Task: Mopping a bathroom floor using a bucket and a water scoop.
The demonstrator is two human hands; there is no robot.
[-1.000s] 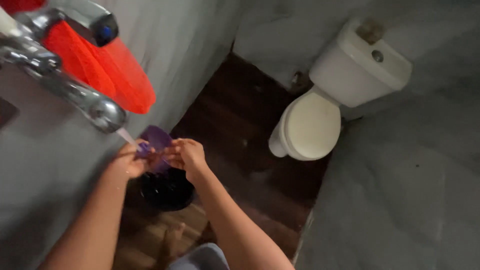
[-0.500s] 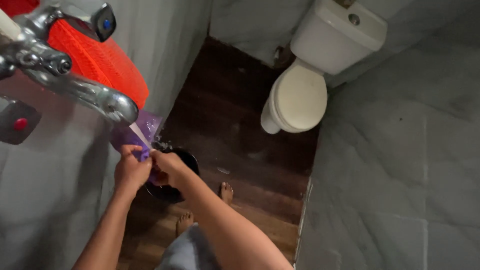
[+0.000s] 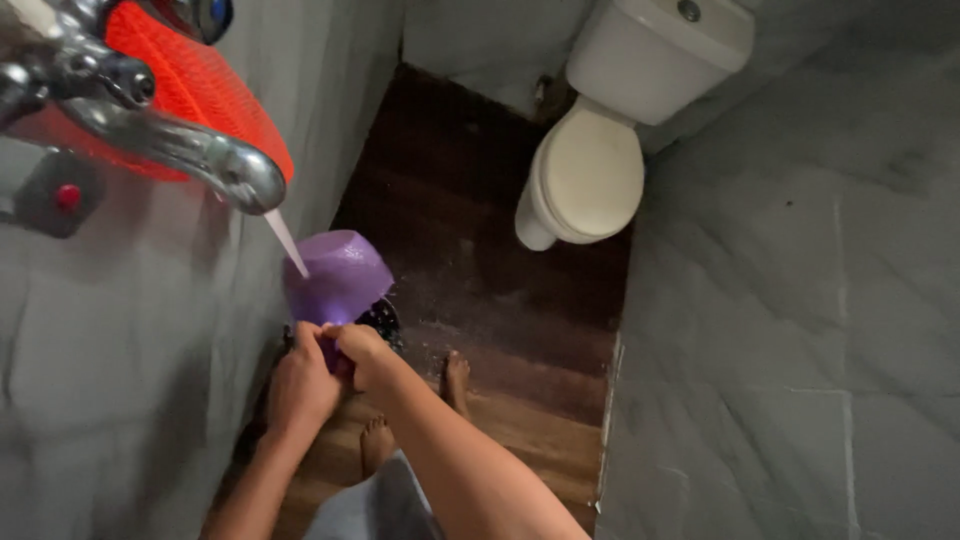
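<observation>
Under the chrome tap (image 3: pixel 190 150), at the left wall, both hands hold a purple cloth (image 3: pixel 337 275) in the water stream. The left hand (image 3: pixel 303 385) and right hand (image 3: pixel 357 345) grip its lower edge closed, above a black bucket (image 3: pixel 385 320) on the wooden floor (image 3: pixel 480 230).

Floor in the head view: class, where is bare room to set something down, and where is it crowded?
Free: the dark wooden floor between the toilet and the bare feet. Crowded: under the tap, where both hands hold a purple cloth over a black bucket.
</observation>
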